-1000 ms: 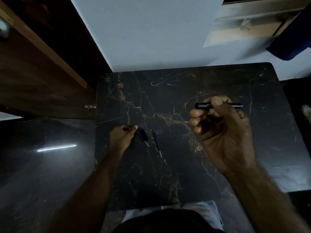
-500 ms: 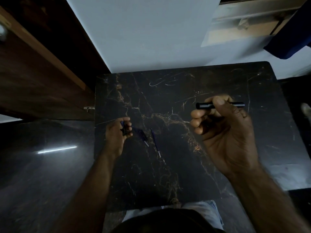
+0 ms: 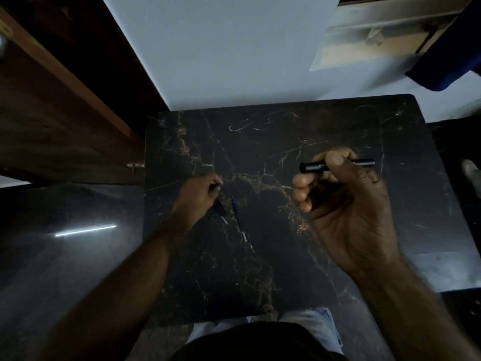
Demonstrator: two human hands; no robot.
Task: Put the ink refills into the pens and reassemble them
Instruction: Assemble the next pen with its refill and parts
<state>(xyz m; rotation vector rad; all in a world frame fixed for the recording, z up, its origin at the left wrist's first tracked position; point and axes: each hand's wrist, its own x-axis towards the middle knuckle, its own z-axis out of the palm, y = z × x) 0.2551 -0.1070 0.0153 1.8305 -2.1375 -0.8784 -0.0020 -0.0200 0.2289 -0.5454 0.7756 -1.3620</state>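
I keep my right hand (image 3: 346, 204) clamped on the black pen barrel (image 3: 313, 166), open end leftward, while my left hand (image 3: 199, 196) pinches something small beside the refills (image 3: 239, 218)

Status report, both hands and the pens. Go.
Right hand grip shut on black pen barrel, lifted. Left hand down at refills on the table, grip unclear. Nothing in the way.

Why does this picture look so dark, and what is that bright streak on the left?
Head view: dim room, so the marble table and refills barely separate; the streak is light glare on the glossy floor; wide-angle lens bows the edges; the right hand with the pen barrel stays fairly sharp.
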